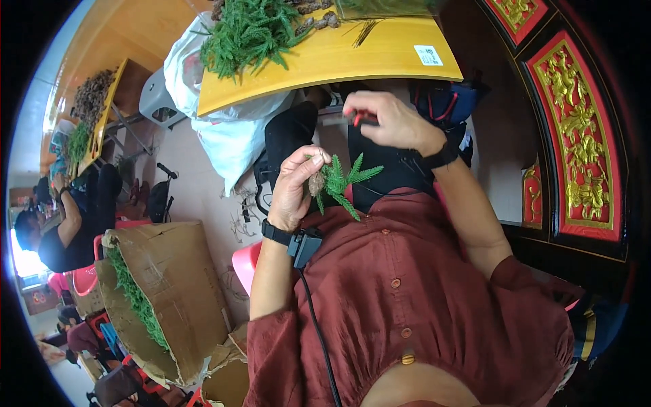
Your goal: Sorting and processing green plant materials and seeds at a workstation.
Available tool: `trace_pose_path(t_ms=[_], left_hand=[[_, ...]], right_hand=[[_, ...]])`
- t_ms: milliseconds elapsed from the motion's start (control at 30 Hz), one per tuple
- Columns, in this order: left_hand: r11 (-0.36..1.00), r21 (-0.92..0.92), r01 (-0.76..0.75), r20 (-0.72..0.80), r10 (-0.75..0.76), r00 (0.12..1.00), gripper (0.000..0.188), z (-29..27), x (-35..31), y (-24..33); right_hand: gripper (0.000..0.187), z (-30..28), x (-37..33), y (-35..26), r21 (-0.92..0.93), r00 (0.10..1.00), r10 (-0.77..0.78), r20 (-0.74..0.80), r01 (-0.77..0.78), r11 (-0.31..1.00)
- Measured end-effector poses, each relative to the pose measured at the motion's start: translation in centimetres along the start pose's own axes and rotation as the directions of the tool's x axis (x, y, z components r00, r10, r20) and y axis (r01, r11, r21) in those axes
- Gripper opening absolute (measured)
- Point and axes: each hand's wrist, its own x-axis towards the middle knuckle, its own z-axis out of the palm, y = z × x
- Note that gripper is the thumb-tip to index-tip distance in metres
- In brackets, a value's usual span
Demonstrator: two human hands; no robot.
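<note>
My left hand is closed, thumb against fingers, pinching a green artificial pine sprig above my lap. A brownish pine cone hangs beside the sprig, just under the fingertips. My right hand is raised a little farther off and to the right, its fingers curled around a small red-handled tool. The fingers cover most of that tool, so its exact kind is hard to make out. The two hands are apart.
Ahead stands a yellow table with a heap of green sprigs, pine cones and thin brown wires. White plastic bags hang at its left. A cardboard box of greenery sits left. Another person works farther left.
</note>
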Motion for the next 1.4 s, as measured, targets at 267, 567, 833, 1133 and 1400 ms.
trace_pose_path(t_ms=[267,567,833,1133,1400], left_hand=[[0.996,-0.075,0.056,0.061,-0.051,0.997,0.010,-0.5,-0.1,0.0],[0.987,-0.138,0.082,0.088,-0.070,0.994,0.013,-1.2,0.4,-1.7],[0.977,-0.153,0.148,-0.019,-0.153,0.988,0.018,-0.3,0.4,-1.9],[0.961,-0.235,0.149,0.116,-0.125,0.985,0.012,-0.6,1.0,-2.0],[0.982,0.187,-0.002,-0.192,0.038,0.981,0.007,0.7,1.3,-1.1]], right_hand=[[0.029,1.3,-1.1,0.0,0.053,0.988,-0.117,0.104,0.112,0.992],[0.031,1.8,-1.5,1.2,0.061,0.987,-0.124,0.105,0.118,0.991],[0.025,1.9,-1.6,1.3,-0.014,0.983,-0.144,0.115,0.147,0.989],[0.022,1.8,-1.6,1.2,-0.025,0.990,-0.095,0.103,0.098,0.995],[0.017,1.4,-1.9,0.8,-0.080,0.976,0.163,0.144,-0.153,0.985]])
